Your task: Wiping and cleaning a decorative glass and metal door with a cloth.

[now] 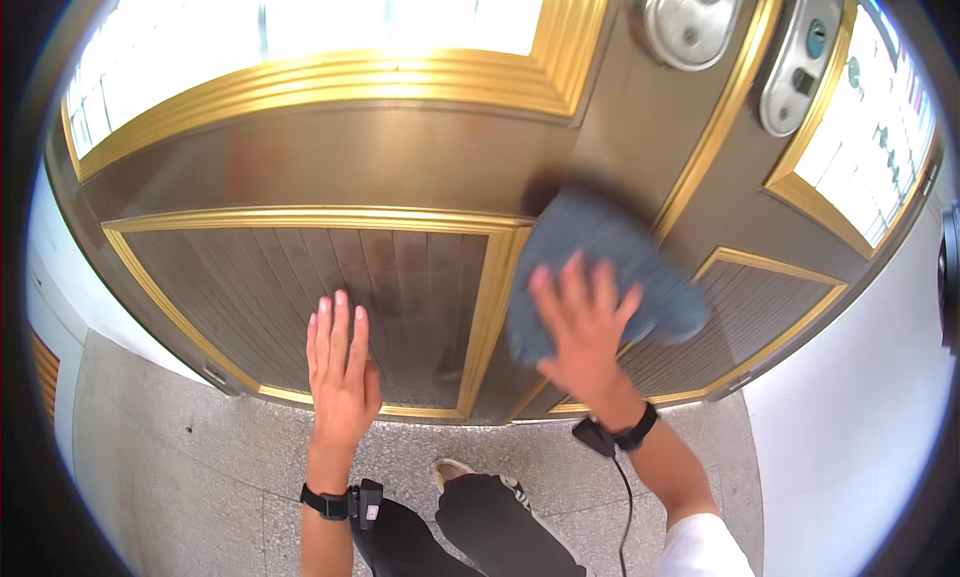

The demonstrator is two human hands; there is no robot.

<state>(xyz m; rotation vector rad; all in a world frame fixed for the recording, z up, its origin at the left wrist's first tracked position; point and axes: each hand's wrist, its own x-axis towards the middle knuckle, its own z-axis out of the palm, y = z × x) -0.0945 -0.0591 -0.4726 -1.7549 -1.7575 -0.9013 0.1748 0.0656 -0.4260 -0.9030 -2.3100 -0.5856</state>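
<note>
My right hand [589, 326] lies spread on a folded blue-grey cloth [600, 232], pressing it flat near the edge of a brown door with gold trim [420, 157]. Motion blurs the cloth and my fingertips. The palm side is hidden, so a grip on the cloth cannot be made out. In front of the door's lower grooved panel [247, 292], my left hand [341, 374] is raised with nothing in it, its fingers pointing up and slightly apart. Whether it touches the panel cannot be told.
Metal lock plates [694, 22] are at the upper right, beside a narrower door leaf [720, 202]. Bright glass [315, 22] fills the upper part. A white wall [825, 427] stands to the right. Below are a speckled stone floor [187, 457] and my shoe [452, 472]. A cable [626, 502] hangs from my right wrist.
</note>
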